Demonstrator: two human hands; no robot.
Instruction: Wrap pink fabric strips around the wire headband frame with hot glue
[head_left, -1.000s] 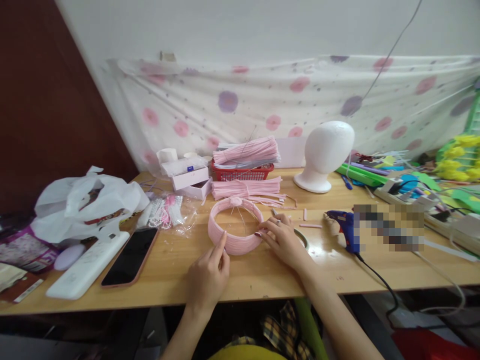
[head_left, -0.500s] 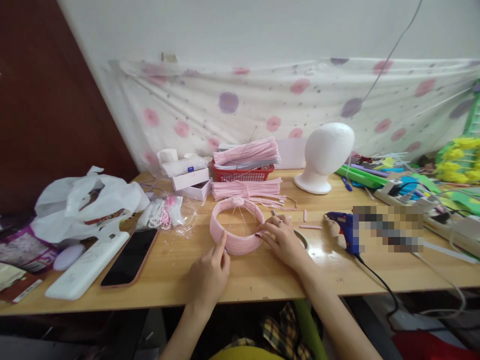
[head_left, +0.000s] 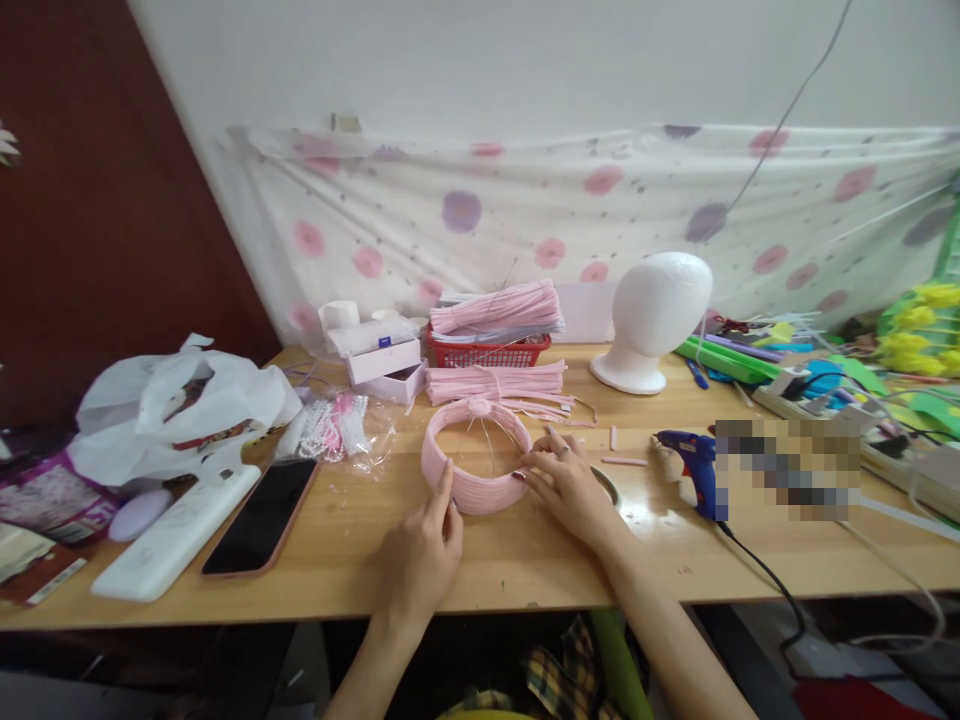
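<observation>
A round band of pink pipe cleaners (head_left: 484, 495) rests on the wooden table, with a small pink coil at its back and thin wires crossing inside. My left hand (head_left: 426, 545) presses its outstretched index finger on the band's front left, the other fingers curled in. At the band's right side, my right hand (head_left: 566, 490) pinches the rim between thumb and fingers. A ring-shaped roll (head_left: 606, 486), partly hidden by my right hand, lies beside it. Behind the band is a bundle of pink pipe cleaners (head_left: 499, 382).
A white foam head (head_left: 660, 315) stands at the back. To the right lie a blue glue gun (head_left: 697, 465) with its cord and a power strip (head_left: 885, 455). On the left are a phone (head_left: 261, 518), plastic bags (head_left: 180, 400) and packaged beads (head_left: 330, 427). A red basket (head_left: 487, 352) holds more pipe cleaners.
The view has shifted slightly, so everything sits a little lower and further right. Both hands keep the same hold on the band.
</observation>
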